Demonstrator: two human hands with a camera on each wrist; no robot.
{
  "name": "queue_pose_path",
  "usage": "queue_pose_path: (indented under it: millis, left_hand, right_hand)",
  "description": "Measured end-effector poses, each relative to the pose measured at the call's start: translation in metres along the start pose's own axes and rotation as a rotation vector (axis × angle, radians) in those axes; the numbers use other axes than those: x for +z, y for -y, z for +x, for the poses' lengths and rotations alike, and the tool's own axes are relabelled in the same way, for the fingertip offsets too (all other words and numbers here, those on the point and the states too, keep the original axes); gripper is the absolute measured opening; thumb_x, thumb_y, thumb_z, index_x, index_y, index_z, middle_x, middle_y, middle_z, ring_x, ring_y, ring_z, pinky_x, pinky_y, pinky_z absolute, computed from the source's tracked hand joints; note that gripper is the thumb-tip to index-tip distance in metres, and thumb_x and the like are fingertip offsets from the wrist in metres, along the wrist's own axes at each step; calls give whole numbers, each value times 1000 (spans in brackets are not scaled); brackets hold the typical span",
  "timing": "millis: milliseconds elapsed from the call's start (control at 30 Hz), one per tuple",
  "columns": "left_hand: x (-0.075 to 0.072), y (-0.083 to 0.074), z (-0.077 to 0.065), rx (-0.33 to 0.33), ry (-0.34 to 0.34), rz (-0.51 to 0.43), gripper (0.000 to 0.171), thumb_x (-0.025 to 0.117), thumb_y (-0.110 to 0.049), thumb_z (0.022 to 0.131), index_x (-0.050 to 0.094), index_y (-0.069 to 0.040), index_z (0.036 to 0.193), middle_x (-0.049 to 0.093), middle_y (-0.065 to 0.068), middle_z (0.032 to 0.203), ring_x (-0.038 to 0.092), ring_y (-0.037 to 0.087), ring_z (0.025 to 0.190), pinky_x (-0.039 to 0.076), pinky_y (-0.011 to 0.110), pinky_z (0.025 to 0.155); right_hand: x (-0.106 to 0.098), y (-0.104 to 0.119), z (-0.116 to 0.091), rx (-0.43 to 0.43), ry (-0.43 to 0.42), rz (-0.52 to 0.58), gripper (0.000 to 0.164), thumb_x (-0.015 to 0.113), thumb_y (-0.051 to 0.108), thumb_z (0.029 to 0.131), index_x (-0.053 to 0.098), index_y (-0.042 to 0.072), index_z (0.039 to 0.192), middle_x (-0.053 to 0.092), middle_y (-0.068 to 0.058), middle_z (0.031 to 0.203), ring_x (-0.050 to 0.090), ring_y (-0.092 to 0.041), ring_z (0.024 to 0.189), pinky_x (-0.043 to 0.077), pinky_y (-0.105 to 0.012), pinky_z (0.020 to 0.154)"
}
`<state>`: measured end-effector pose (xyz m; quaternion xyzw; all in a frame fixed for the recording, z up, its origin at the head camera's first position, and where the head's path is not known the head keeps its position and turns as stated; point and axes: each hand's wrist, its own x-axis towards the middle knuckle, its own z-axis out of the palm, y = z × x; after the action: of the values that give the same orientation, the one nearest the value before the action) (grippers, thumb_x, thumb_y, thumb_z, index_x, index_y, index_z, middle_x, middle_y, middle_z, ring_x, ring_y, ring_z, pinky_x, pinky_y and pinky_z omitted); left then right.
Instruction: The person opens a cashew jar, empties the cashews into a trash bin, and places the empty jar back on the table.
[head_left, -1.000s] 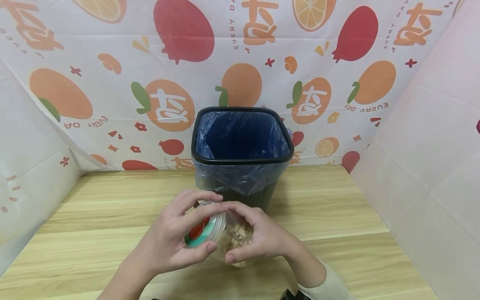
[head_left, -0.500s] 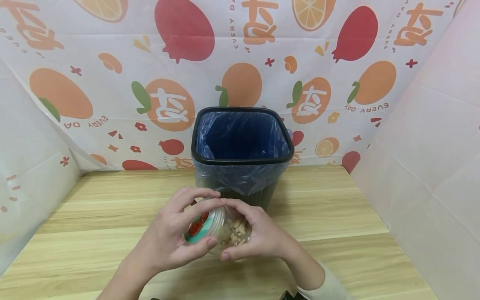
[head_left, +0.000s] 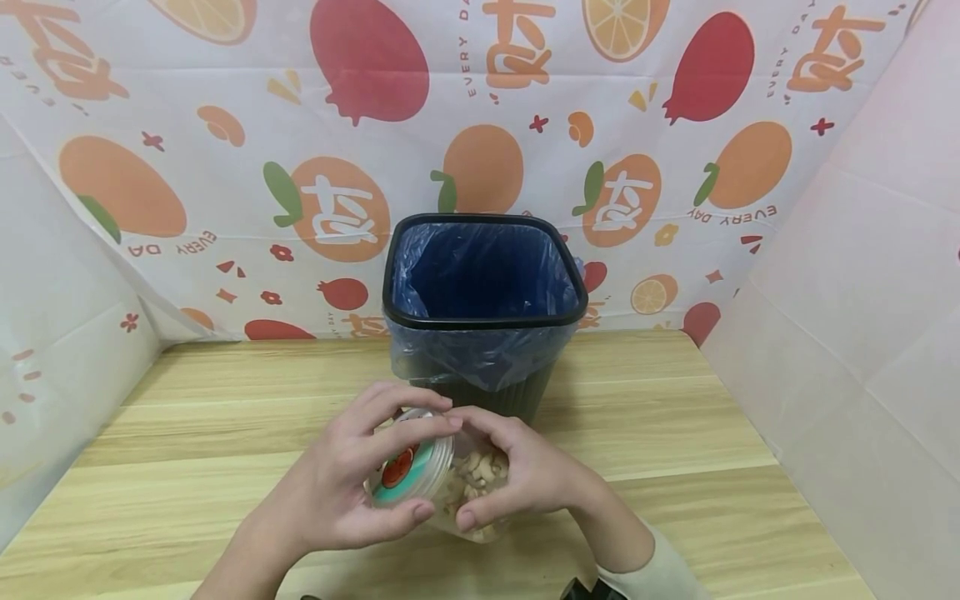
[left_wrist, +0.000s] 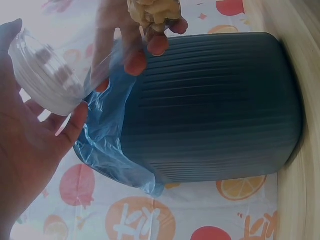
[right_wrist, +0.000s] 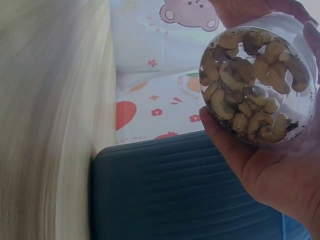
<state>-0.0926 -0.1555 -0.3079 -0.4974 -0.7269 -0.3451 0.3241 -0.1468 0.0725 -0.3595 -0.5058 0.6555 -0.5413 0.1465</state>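
Note:
A clear plastic jar of cashews [head_left: 480,471] is held tilted above the table, in front of the bin. Its clear-rimmed lid [head_left: 405,475] faces left, with a green and red label on top. My left hand [head_left: 367,471] grips the lid's rim between thumb and fingers. Wrapped round the jar's body is my right hand [head_left: 517,471], its thumb on the near side. The right wrist view looks at the jar's round base [right_wrist: 257,85], where cashews and dark crumbs show through. In the left wrist view the lid [left_wrist: 47,75] sits by the left fingertips.
A dark green ribbed bin [left_wrist: 210,105] with a black rim [head_left: 487,322] and a blue plastic liner [head_left: 480,354] stands just beyond my hands. The wood-grain table [head_left: 675,433] is bounded by a fruit-print cloth [head_left: 480,100] behind and pale walls at both sides.
Jar and both hands rise slightly, then dip a little toward me. The lid's label has turned and its face shows more. Both hands keep their hold.

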Motion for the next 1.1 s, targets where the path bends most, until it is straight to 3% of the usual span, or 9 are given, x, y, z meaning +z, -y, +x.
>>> queue_pose_path:
  millis: [233,400,667,1100]
  left_hand:
    - [0,2,1,11,-22,-3,48,65,-45,94,67,-8,125,63,12,120,57,26,109,44,25,96]
    - [0,4,-3,-31,-28,10,48,66,-44,93,67,-8,124,62,11,121,56,26,109,44,21,92]
    - [-2,4,-7,-142,-36,65,47,67,-47,92,69,-12,124,63,8,121,56,20,106,45,16,81]
    - [-2,4,-10,-245,-43,144,45,73,-43,87,69,-16,124,64,2,122,57,17,107,45,15,79]
  right_hand:
    - [2,1,0,-8,-23,-36,76,81,45,82,46,20,144,60,1,133,59,-18,117,49,-40,103]
    - [5,3,0,10,-73,-83,79,83,45,80,44,26,146,60,4,133,59,-16,116,49,-34,103]
    - [11,8,4,11,-171,-200,95,93,19,68,41,29,147,57,8,140,60,-13,120,50,-32,103]
    - [16,11,5,45,-250,-342,98,93,34,67,39,35,148,53,15,143,57,-8,123,49,-30,104]
